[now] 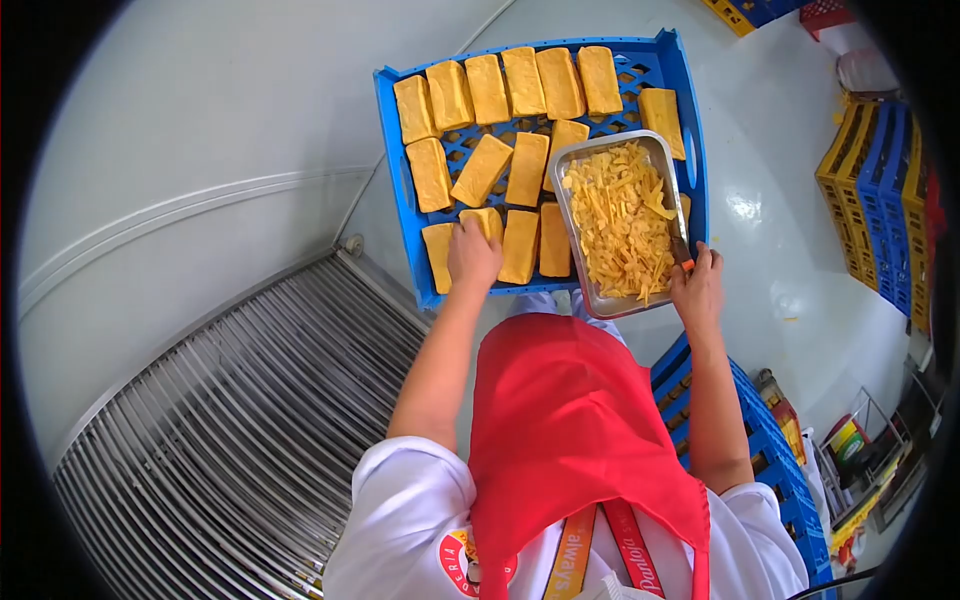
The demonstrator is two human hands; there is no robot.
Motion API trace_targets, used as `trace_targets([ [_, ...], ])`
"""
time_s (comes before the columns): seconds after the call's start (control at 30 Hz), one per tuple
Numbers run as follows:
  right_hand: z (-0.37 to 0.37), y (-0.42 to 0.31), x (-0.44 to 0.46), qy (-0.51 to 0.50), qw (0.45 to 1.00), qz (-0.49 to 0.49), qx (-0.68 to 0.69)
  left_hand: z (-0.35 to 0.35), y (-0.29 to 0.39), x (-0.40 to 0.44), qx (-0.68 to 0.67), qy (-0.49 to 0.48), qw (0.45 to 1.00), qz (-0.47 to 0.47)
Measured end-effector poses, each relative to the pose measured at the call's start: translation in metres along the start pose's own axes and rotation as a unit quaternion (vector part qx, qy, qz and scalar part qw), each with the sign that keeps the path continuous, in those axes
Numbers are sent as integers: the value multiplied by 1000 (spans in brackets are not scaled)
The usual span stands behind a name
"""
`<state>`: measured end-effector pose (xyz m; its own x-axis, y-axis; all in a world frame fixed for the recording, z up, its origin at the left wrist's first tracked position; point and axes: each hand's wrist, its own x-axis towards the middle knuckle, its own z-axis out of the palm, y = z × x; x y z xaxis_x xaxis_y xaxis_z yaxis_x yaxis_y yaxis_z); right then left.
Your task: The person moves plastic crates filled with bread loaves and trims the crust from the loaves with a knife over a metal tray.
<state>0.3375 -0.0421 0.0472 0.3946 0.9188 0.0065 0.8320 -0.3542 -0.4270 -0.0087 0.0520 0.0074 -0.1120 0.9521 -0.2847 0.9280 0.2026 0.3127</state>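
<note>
A blue crate (700,200) bears several yellow rectangular blocks (522,82) in rows. Over its right part lies a metal tray (577,262) filled with thin yellow shavings (620,215). My left hand (473,258) is at the crate's near side, its fingers closed on a yellow block (486,220). At the tray's lower right edge is my right hand (698,285), fingers bent round the orange-marked handle of a knife (682,252); the blade rests in the tray, partly hidden.
Metal bars (250,420) form a rack at the lower left, beside a pale wall (200,120). Stacked yellow and blue crates (880,200) stand at the right. Another blue crate (765,450) is by my right arm, near a wire stand (870,440).
</note>
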Motion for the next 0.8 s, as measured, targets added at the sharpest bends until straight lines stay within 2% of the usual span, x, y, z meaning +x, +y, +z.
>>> trace_targets([
  [0.03, 1, 5, 3, -20, 999, -4, -28, 11, -5, -10, -15, -13, 999, -37],
  [0.1, 6, 11, 12, -40, 997, -12, -59, 25, -12, -16, -27, 2, 999, -20],
  [0.17, 16, 14, 18, -174, 980, 20, -98, 24, -11, -19, -41, 15, 999, -7],
  [0.23, 24, 13, 19, -172, 979, 21, -107, 20, -9, -5, -66, -30, 996, -50],
  [0.27, 27, 12, 18, -169, 979, 26, -112, 14, -17, 4, -152, -20, 987, -51],
  [0.3, 31, 15, 18, -169, 979, 22, -113, 8, -22, 15, -234, -73, 956, -160],
  [0.33, 35, 20, 18, -149, 983, 23, -105, 4, -38, 25, -433, -155, 858, -228],
  [0.37, 37, 22, 19, -130, 987, 24, -96, -4, -53, 30, -606, -228, 709, -281],
  [0.4, 38, 24, 19, -131, 987, 21, -94, -10, -65, 31, -606, -224, 709, -282],
  [0.47, 39, 23, 17, -140, 985, 13, -100, -27, -77, 27, -671, -270, 633, -277],
  [0.6, 41, 25, 20, -150, 982, 18, -110, -30, -75, 19, -687, -275, 619, -262],
  [0.63, 37, 21, 24, -190, 972, 40, -130, -24, -66, 15, -609, -181, 739, -226],
  [0.67, 34, 18, 27, -228, 960, 64, -151, -18, -58, 13, -512, -81, 836, -181],
  [0.7, 34, 19, 28, -225, 960, 67, -154, -14, -51, 7, -515, -84, 834, -178],
  [0.73, 34, 22, 29, -213, 965, 39, -145, -20, -37, -5, -272, -74, 953, -108],
  [0.77, 30, 19, 33, -200, 970, 12, -136, -22, -26, -12, -9, -54, 998, -29],
  [0.8, 29, 14, 39, -215, 966, 8, -142, -20, -22, -11, -5, -88, 996, -29],
])
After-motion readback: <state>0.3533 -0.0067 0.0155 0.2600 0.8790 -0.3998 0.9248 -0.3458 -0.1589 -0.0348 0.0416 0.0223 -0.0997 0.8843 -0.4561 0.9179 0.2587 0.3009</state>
